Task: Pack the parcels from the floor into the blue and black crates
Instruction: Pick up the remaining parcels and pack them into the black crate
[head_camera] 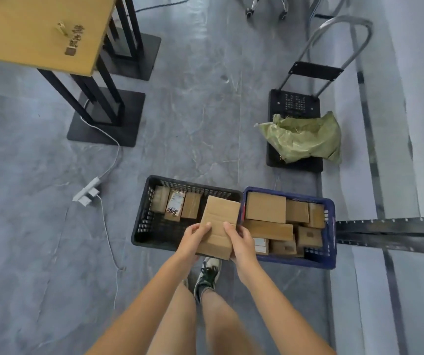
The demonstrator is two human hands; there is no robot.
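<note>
Both hands, left (195,239) & right (241,243), fingers gripping box (219,221); I'd be lowering it flat into black crate's (139,221) bare 6 o'clock half, beside parcels (175,204) at 12.

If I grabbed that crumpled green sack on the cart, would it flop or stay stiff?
The green sack would probably flop: it lies crumpled and slumped on the black cart. It looks empty, so likely light. Its woven look suggests it might feel slippery.

Evenly and softly lit, bright enough, with only faint shadows. Bent outward at the edges by wide-angle distortion. Slightly soft throughout, blurrier along the bottom.
</note>
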